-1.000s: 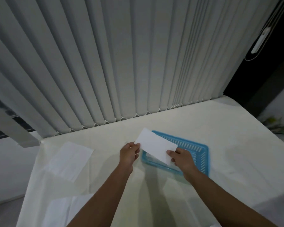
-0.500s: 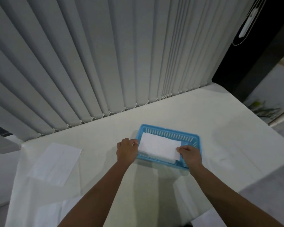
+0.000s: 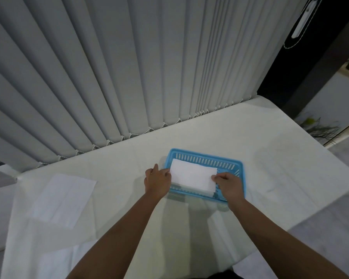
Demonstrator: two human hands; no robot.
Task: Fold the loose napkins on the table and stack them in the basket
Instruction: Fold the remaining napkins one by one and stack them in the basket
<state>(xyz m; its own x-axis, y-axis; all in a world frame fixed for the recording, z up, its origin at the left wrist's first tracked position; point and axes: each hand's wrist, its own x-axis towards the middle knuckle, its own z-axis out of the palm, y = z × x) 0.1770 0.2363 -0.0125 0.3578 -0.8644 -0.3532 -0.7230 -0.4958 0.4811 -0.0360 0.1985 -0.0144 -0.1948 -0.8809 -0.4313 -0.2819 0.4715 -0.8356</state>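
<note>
A white folded napkin lies in the blue slotted basket, on top of other folded napkins whose edges show at its near side. My left hand pinches the napkin's left end at the basket's left rim. My right hand pinches its right near corner inside the basket. An unfolded white napkin lies flat on the table at the left, apart from both hands.
The table wears a white cloth and ends at the right and near edges. Grey vertical blinds hang along the far edge. Another loose white sheet lies at the near left.
Both hands have lowered the folded napkin from above the basket down into it. The view has shifted so the basket sits further right.
</note>
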